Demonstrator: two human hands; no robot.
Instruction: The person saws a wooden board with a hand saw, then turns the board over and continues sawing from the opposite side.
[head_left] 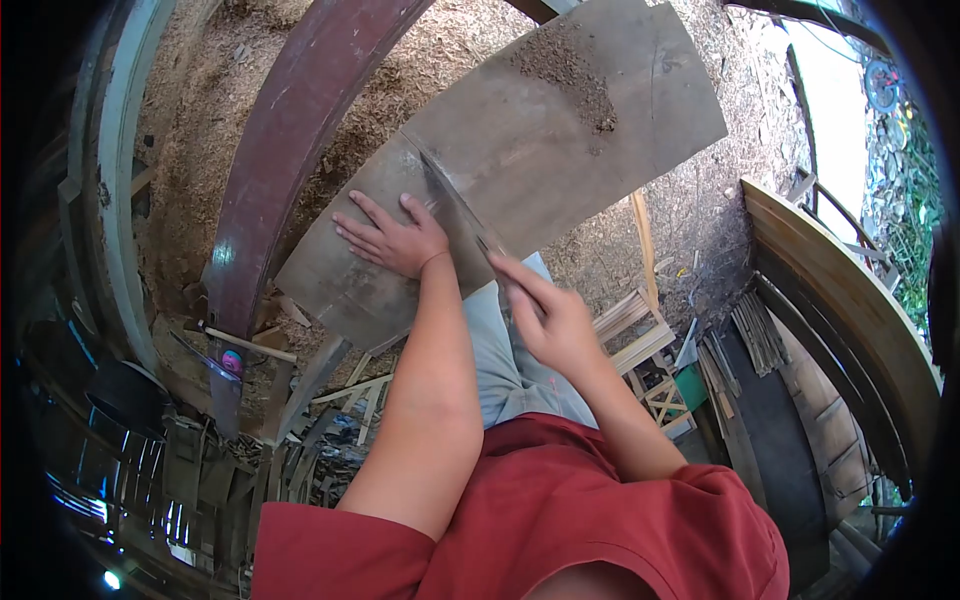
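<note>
A wide grey-brown wooden board [520,165] lies at a slant in front of me, with a patch of sawdust [575,85] on its far part. My left hand [405,238] rests flat on the near left part of the board, fingers spread. Closed in my right hand [552,315] is a handsaw [455,200], its handle mostly hidden by the fingers. The blade points up and left across the board, along a thin dark line that reaches toward the far edge. Both hands are apart, one on each side of the blade.
Shavings [390,90] cover the ground. A dark red beam [290,130] stands at the left, past it a pale post [120,200]. Wooden slats [635,335] and stacked offcuts lie at the right, near long leaning boards [840,270]. A dark bucket-like container [125,395] sits lower left.
</note>
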